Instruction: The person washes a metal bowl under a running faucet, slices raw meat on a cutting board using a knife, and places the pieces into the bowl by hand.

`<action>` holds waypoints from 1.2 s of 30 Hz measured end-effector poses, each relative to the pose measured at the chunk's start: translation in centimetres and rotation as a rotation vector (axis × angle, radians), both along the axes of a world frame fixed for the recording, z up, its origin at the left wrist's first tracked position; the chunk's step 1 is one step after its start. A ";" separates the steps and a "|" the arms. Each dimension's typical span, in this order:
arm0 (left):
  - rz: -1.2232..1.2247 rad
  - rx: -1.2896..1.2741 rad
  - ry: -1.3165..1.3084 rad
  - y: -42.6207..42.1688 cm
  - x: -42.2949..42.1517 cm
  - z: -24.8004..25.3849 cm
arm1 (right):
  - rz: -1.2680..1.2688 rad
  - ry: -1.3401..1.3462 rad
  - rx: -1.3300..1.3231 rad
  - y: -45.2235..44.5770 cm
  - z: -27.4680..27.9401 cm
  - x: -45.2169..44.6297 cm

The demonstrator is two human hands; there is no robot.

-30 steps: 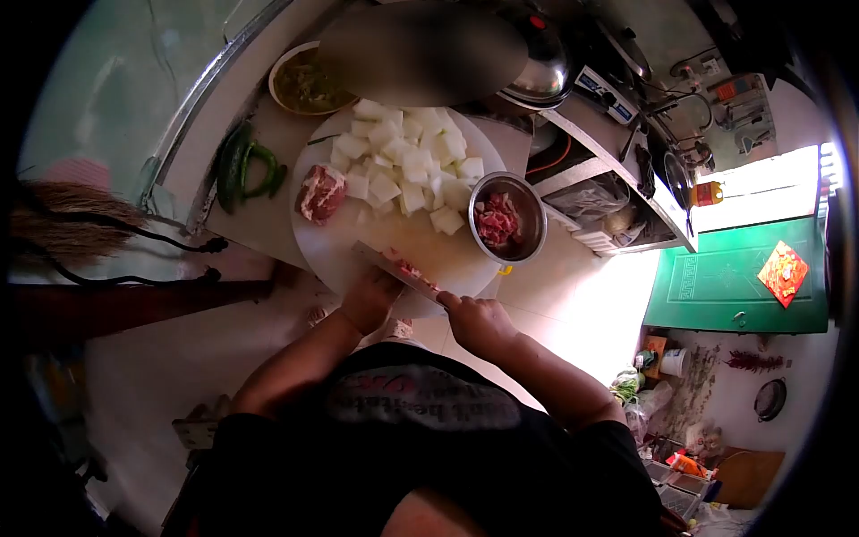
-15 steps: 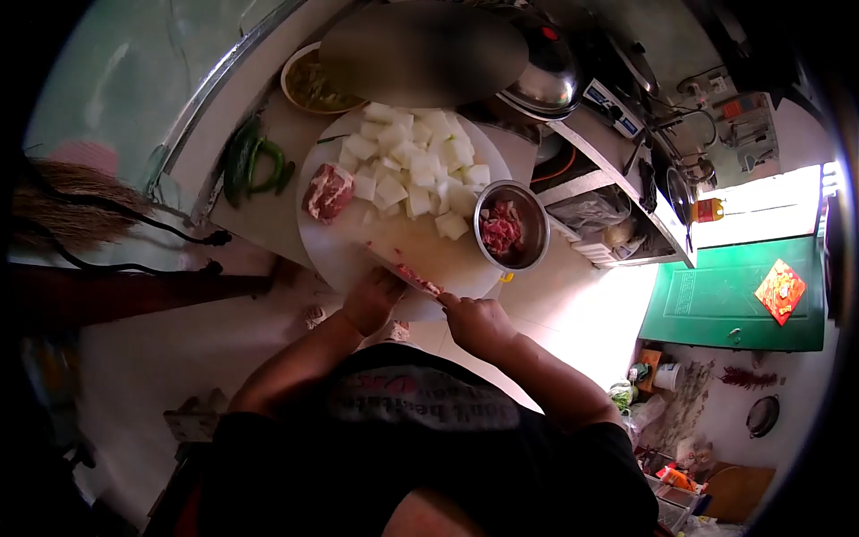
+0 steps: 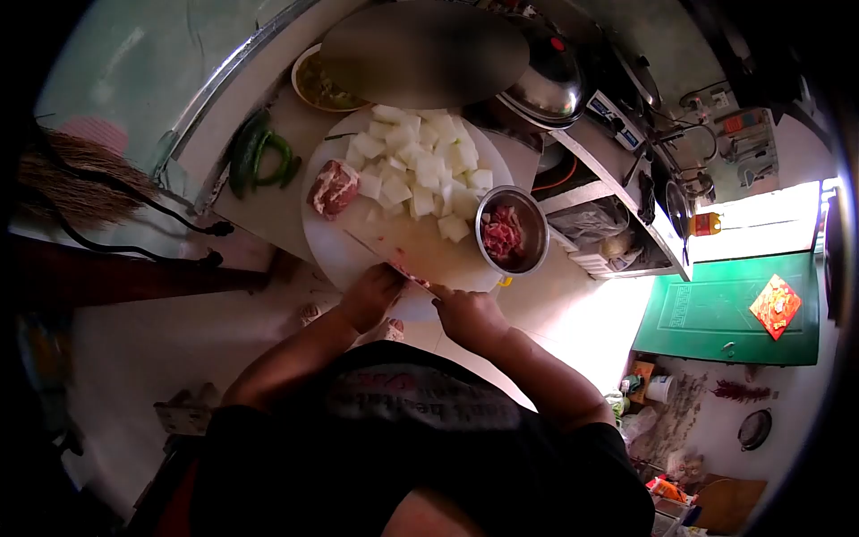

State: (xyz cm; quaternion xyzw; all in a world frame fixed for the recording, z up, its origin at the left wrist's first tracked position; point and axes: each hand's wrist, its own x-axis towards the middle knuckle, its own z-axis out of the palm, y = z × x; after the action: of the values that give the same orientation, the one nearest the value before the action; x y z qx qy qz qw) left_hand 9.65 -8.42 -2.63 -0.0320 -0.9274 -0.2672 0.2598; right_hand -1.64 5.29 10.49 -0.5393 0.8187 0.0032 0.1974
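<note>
Gripping the knife [image 3: 369,248] snugly in the right hand [image 3: 474,319], and resting the left hand [image 3: 369,297] close beside the meat strips [image 3: 412,278] on the near part of the smooth, pale cutting board [image 3: 447,259] — impossible to tell whether pinching or merely touching. Best curling the left fingertips clear, slicing evenly through probably soft, slippery fibres. Working before a fat-streaked meat chunk [image 3: 334,189], heaped blocky white cubes [image 3: 412,161] and a round, shiny metal bowl [image 3: 537,222].
</note>
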 end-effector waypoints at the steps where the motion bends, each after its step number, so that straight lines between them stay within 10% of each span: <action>1: 0.005 -0.019 0.012 -0.1 0.1 0.4 | 0.014 -0.018 0.070 0.0 0.0 0.0; 36: 0.091 0.116 0.102 -0.1 0.5 0.7 | 0.033 -0.059 -0.100 -2.2 -2.7 -0.2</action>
State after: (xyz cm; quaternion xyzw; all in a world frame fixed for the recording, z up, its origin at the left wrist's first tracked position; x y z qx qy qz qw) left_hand 10.18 -8.55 -1.90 0.0115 -0.8964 -0.3064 0.3199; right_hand -1.85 3.12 7.74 -0.5620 0.8025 -0.0503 0.1940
